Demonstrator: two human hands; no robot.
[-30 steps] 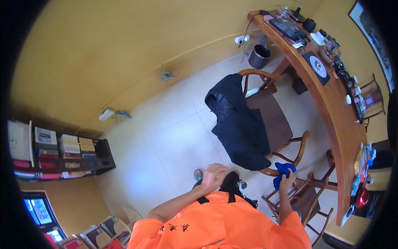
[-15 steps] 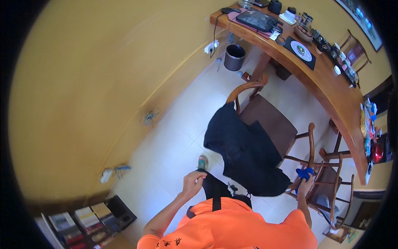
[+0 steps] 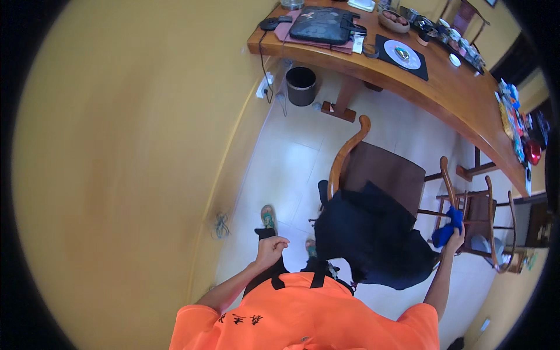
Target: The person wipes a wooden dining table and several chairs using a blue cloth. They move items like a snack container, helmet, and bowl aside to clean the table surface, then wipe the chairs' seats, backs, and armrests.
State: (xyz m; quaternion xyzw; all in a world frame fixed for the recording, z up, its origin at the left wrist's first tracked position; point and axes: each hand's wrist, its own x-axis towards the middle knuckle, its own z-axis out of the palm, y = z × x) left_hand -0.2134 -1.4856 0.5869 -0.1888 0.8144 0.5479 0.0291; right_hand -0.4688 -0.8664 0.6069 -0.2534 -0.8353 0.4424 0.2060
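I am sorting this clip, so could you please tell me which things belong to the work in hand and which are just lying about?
In hand:
- blue cloth, gripped by right hand
- wooden armchair

Lying about:
- dark jacket
- black bin
- long wooden desk
- black bag

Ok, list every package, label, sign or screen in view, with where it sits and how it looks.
Colourful packages: far right end of the long wooden desk, small and flat, blue, white and red.
White tag: desk edge, beside the dark bag, small rectangle.
Shirt marking: black characters on the orange shirt.
No screens or signs can be made out.
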